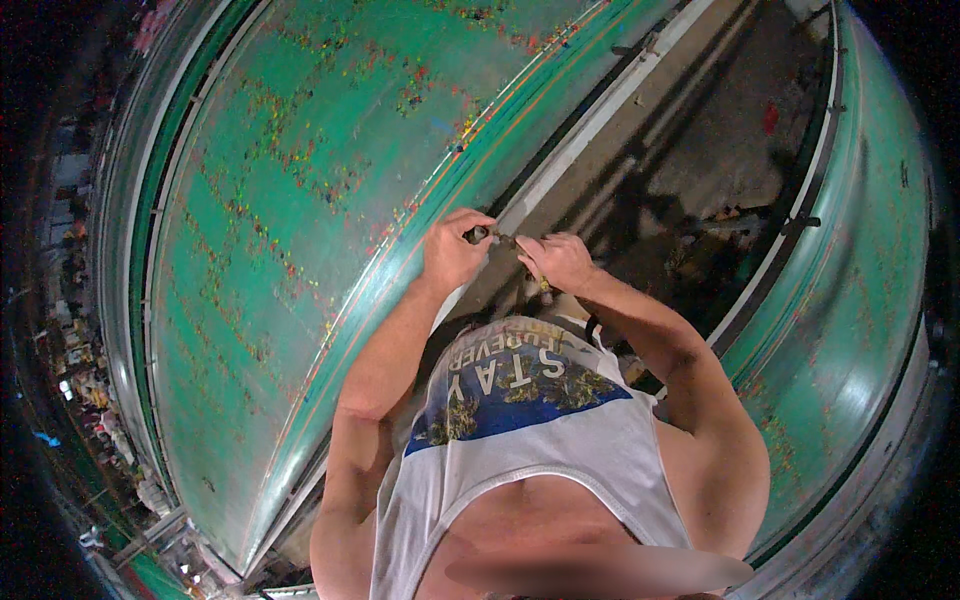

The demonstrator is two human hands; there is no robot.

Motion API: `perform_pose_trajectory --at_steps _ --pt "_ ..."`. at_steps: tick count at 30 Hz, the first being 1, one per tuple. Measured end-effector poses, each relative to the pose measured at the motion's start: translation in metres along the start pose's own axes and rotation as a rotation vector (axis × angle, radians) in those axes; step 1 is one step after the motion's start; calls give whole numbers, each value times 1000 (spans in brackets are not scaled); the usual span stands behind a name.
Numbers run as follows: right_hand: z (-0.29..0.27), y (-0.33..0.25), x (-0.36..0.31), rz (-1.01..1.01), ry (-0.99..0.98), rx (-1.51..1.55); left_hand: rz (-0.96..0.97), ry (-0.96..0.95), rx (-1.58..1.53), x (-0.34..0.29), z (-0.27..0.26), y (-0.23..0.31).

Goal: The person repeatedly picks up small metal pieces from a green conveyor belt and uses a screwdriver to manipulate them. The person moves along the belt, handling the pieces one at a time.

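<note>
White shirt [535,410] fills the lower middle of the frame. Above it, near the middle, the left hand [458,250] and right hand [560,262] have their fingers pinched on one small dark thing [505,241], too tiny to name. At upper left, red and yellow bits [413,97] dot a big green surface [325,255].

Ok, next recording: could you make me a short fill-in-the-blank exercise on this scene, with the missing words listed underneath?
1. A small dark item is between the fingertips of the left hand and those of the ____.
2. The person's printed tank top is mainly ____ in colour.
3. Scattered small pieces show most densely on the person's ____ side.
4. The conveyor belt under those pieces is coloured ____.

Missing words: right hand; white; left; green
</note>
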State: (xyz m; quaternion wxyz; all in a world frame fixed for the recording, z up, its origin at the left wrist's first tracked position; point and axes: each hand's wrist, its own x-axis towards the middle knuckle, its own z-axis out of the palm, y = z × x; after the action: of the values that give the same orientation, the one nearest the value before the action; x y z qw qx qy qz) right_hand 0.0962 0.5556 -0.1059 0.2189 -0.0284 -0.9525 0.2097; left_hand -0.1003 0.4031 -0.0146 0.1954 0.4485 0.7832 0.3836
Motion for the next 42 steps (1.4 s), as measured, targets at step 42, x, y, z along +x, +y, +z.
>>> perform_pose_trajectory --at_steps 42 --pt "-141 206 51 1005 617 910 -513 300 -1653 118 -2 -3"
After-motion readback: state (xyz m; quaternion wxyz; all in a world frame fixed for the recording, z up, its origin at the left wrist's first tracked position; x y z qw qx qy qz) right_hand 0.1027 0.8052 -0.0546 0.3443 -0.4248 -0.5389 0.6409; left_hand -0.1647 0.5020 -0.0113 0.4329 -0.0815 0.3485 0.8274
